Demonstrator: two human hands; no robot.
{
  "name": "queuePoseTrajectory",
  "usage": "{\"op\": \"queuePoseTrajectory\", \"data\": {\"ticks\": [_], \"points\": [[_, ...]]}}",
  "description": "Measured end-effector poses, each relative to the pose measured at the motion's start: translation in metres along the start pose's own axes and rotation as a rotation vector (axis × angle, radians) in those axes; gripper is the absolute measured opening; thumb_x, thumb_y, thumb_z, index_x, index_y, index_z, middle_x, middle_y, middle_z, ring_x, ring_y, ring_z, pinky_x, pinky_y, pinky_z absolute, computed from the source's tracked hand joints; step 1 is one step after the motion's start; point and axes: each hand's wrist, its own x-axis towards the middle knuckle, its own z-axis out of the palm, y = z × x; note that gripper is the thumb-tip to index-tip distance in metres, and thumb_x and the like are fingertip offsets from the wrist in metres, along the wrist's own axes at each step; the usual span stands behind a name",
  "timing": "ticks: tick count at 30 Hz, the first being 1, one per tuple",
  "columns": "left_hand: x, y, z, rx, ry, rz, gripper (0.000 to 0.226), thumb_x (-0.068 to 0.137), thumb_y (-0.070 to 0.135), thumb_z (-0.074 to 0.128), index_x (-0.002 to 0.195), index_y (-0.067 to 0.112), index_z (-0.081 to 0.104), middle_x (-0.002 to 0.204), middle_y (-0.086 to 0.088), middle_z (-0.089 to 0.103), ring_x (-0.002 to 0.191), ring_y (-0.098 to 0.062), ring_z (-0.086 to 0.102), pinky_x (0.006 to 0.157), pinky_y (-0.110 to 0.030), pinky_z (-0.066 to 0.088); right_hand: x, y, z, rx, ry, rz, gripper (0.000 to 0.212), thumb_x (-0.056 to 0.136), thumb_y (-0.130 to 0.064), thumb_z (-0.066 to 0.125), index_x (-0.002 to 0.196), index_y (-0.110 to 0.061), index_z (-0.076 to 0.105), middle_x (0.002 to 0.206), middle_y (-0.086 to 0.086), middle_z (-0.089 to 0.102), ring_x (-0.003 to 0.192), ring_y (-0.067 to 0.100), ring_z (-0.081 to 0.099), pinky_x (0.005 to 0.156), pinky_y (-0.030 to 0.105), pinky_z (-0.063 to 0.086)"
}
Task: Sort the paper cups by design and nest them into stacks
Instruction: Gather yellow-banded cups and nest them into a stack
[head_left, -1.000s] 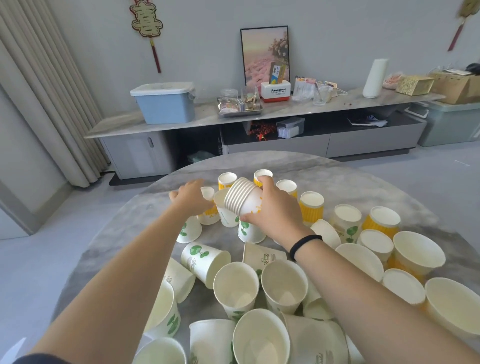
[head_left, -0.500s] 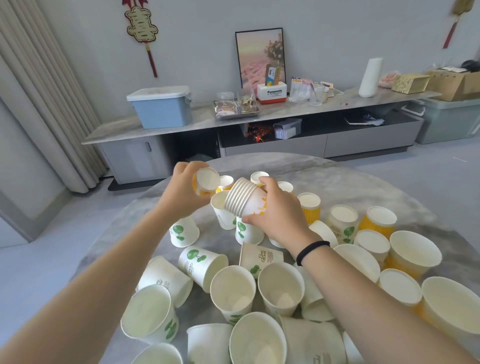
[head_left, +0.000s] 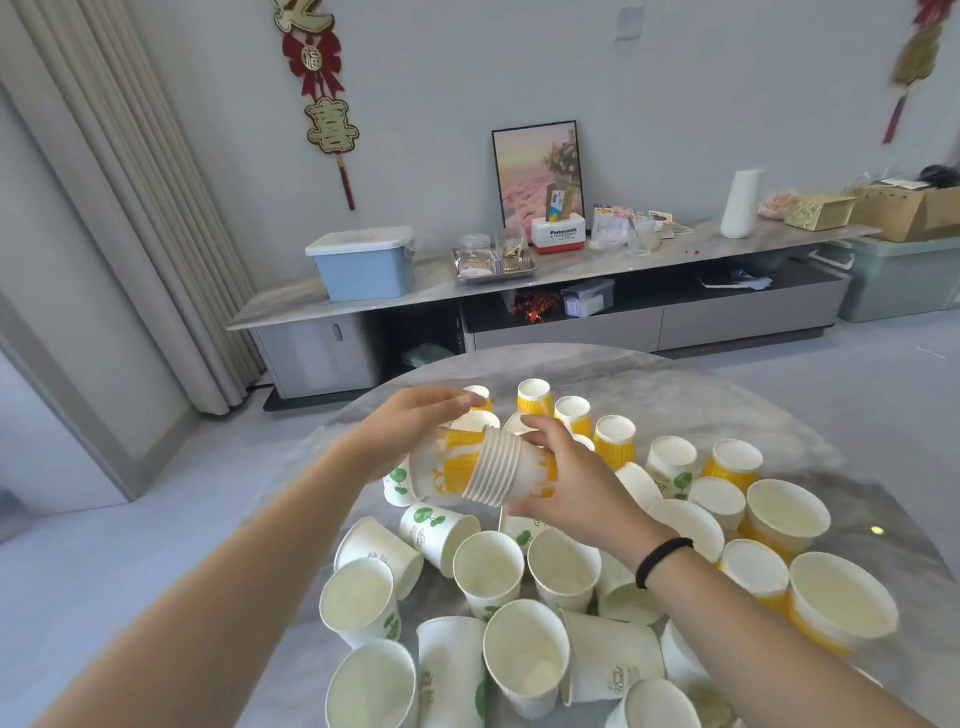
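A nested stack of yellow-patterned cups lies sideways in the air above the round grey table, gripped by my right hand. My left hand holds a single yellow-patterned cup whose end sits inside the stack's open mouth. Loose yellow cups stand upside down behind the hands. White cups with green leaf prints lie and stand in front, mixed with plain-looking white ones.
Wider yellow-banded cups crowd the table's right side. Beyond the table stands a long low cabinet with a blue lidded box, a tray and a framed picture. Curtains hang at the left.
My left hand picked a yellow cup off the table, lifted it and pushed it into the mouth of the stack. My right hand tipped the stack sideways toward it. The view tilted up.
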Motion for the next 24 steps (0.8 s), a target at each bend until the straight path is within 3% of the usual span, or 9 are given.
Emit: {"op": "queuePoseTrajectory", "data": {"ticks": [3, 6, 9, 13, 16, 20, 22, 24], "points": [[-0.015, 0.009, 0.019, -0.187, 0.081, -0.009, 0.029, 0.092, 0.017, 0.053, 0.120, 0.013, 0.061, 0.126, -0.007, 0.060, 0.119, -0.019, 0.052, 0.098, -0.028, 0.040, -0.011, -0.018, 0.005, 0.072, -0.049, -0.011, 0.090, 0.062, -0.029, 0.082, 0.136, -0.029, 0.030, 0.129, -0.006, 0.052, 0.109, 0.012, 0.056, 0.093, 0.032, 0.050], [-0.033, 0.013, 0.036, -0.162, 0.217, -0.014, 0.031, 0.092, 0.020, 0.054, 0.122, 0.017, 0.059, 0.127, -0.002, 0.058, 0.122, -0.018, 0.049, 0.099, -0.029, 0.036, -0.018, -0.032, 0.009, 0.053, -0.046, -0.016, 0.090, 0.062, -0.032, 0.082, 0.136, -0.029, 0.030, 0.128, -0.005, 0.052, 0.112, 0.017, 0.055, 0.093, 0.037, 0.049], [-0.054, 0.015, 0.038, -0.013, 0.385, -0.037, 0.039, 0.091, 0.030, 0.056, 0.127, 0.015, 0.049, 0.121, 0.000, 0.055, 0.109, -0.014, 0.052, 0.087, -0.027, 0.038, -0.024, -0.038, 0.006, 0.011, 0.016, 0.016, 0.090, 0.062, -0.037, 0.082, 0.136, -0.026, 0.031, 0.128, -0.002, 0.053, 0.113, 0.018, 0.055, 0.093, 0.037, 0.047], [-0.086, 0.007, 0.032, 0.133, 0.190, -0.149, 0.053, 0.069, 0.045, 0.075, 0.110, 0.014, 0.061, 0.104, -0.008, 0.070, 0.096, -0.021, 0.067, 0.086, -0.037, 0.053, -0.037, -0.056, 0.012, 0.006, 0.013, -0.027, 0.089, 0.062, -0.041, 0.081, 0.135, -0.025, 0.032, 0.125, -0.004, 0.055, 0.107, 0.018, 0.058, 0.090, 0.036, 0.049], [-0.104, 0.002, 0.022, 0.122, 0.245, -0.174, 0.043, 0.068, 0.033, 0.080, 0.101, 0.009, 0.066, 0.101, -0.017, 0.071, 0.088, -0.027, 0.068, 0.088, -0.044, 0.052, -0.042, -0.069, 0.023, -0.010, -0.058, -0.070, 0.088, 0.064, -0.040, 0.081, 0.136, -0.024, 0.032, 0.131, 0.000, 0.053, 0.113, 0.019, 0.056, 0.091, 0.030, 0.045], [-0.124, -0.007, -0.006, 0.167, 0.315, -0.153, 0.033, 0.073, 0.022, 0.078, 0.099, 0.006, 0.065, 0.095, -0.015, 0.070, 0.083, -0.024, 0.063, 0.082, -0.041, 0.051, -0.039, -0.079, 0.043, -0.009, -0.200, -0.100, 0.082, 0.071, -0.040, 0.076, 0.138, -0.024, 0.032, 0.137, 0.002, 0.050, 0.123, 0.020, 0.049, 0.100, 0.032, 0.041], [-0.132, -0.014, -0.025, 0.305, 0.384, -0.150, 0.042, 0.072, 0.028, 0.077, 0.107, 0.009, 0.062, 0.097, -0.007, 0.069, 0.087, -0.023, 0.063, 0.082, -0.037, 0.050, -0.035, -0.083, 0.058, -0.029, -0.274, -0.109, 0.076, 0.074, -0.040, 0.073, 0.138, -0.027, 0.033, 0.135, 0.002, 0.052, 0.124, 0.020, 0.050, 0.101, 0.033, 0.041], [-0.137, -0.021, -0.039, 0.512, 0.433, -0.167, 0.054, 0.071, 0.038, 0.074, 0.116, 0.011, 0.059, 0.105, -0.007, 0.067, 0.098, -0.027, 0.062, 0.089, -0.042, 0.049, -0.030, -0.088, 0.072, -0.005, -0.318, -0.116, 0.069, 0.078, -0.037, 0.071, 0.137, -0.028, 0.036, 0.134, -0.001, 0.053, 0.124, 0.017, 0.049, 0.096, 0.026, 0.039]]}}
